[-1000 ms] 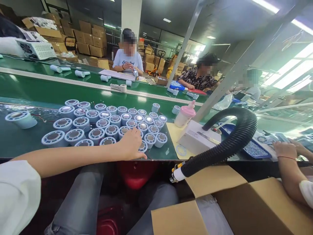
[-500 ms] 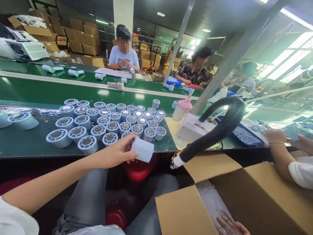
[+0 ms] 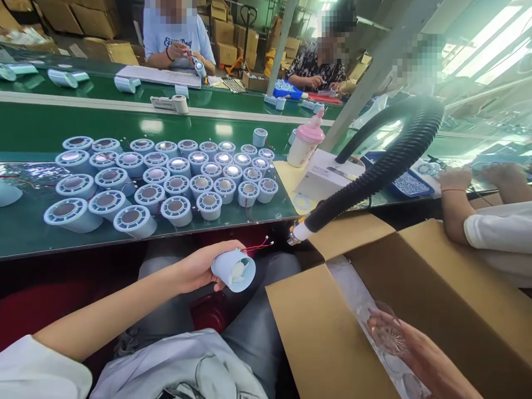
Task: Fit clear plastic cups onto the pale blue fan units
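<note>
My left hand (image 3: 198, 266) is closed around a pale blue round fan housing (image 3: 233, 269) with thin red wires trailing from it, held over my lap below the bench edge. My right hand (image 3: 409, 344) reaches into the open cardboard box (image 3: 440, 288) at the lower right and pinches a clear plastic round grille piece (image 3: 384, 331). Several more pale blue housings (image 3: 174, 183) stand in rows on the green bench (image 3: 25, 233) in front of me.
A black ribbed hose (image 3: 386, 160) arcs over the bench to a nozzle by the box. A pink-capped bottle (image 3: 305, 144) and a white box (image 3: 328, 177) stand beside it. A neighbour's arm (image 3: 457, 205) rests at the right. Other people sit across the green conveyor.
My left hand brought the housing down off the bench toward my lap and turned its open end to me. My right hand went deeper into the box and took the clear piece.
</note>
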Demonstrator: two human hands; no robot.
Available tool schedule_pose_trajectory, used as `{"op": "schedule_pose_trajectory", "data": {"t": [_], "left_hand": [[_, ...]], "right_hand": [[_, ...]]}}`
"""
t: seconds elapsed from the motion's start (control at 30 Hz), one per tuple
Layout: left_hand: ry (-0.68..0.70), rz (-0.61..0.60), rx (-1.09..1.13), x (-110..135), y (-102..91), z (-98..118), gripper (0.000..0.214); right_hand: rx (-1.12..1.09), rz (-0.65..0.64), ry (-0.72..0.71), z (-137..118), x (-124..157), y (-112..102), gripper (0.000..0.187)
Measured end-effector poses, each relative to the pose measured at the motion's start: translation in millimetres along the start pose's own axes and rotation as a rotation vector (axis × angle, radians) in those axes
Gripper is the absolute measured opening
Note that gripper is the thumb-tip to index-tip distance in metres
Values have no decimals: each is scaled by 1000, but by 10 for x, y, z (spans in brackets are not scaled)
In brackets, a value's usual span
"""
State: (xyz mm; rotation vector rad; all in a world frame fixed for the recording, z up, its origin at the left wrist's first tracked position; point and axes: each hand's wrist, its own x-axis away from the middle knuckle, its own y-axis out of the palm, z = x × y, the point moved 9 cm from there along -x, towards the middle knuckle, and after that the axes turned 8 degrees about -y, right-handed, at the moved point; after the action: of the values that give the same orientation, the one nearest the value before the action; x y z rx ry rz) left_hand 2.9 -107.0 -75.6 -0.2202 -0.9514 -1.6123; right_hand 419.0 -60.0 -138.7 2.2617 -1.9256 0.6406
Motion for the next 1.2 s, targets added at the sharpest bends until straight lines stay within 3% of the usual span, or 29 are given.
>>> {"op": "schedule_pose_trajectory", "data": {"t": [0.07, 0.17, 0.3, 0.4, 0.53, 0.63, 0.73, 0.8, 0.87, 1.0, 1.2], "left_hand": [[22, -32, -75, -13, 47, 19, 28], [18, -50, -189, -44, 100, 0, 29], [-22, -41, -312, -72, 117, -66, 33], [-16, -40, -382, -64, 90, -71, 33], [11, 16, -418, -59, -26, -43, 33], [-10, 49, -554, -69, -55, -68, 30], [181, 110, -855, -28, 24, 66, 25], [389, 178, -998, 49, 94, 200, 21], [500, 211, -1019, 95, 106, 246, 27], [584, 150, -979, 63, 79, 192, 56], [645, 10, -1035, -6, 143, 82, 65]], "right_hand": [[-90, -123, -99, -264, 88, 354, 58], [-101, -306, -373, -795, 247, 1100, 42], [245, -412, -757, -1339, 406, 1932, 29], [460, -416, -990, -1533, 444, 2248, 29], [749, -309, -1166, -1578, 418, 2471, 55], [929, -213, -1171, -1523, 370, 2626, 52], [965, -239, -1102, -1428, 325, 2756, 36], [834, -312, -1002, -1381, 292, 2774, 17], [624, -383, -885, -1367, 270, 2745, 7], [319, -347, -744, -1428, 239, 2600, 19], [51, -243, -550, -1362, 90, 2437, 28]]}}
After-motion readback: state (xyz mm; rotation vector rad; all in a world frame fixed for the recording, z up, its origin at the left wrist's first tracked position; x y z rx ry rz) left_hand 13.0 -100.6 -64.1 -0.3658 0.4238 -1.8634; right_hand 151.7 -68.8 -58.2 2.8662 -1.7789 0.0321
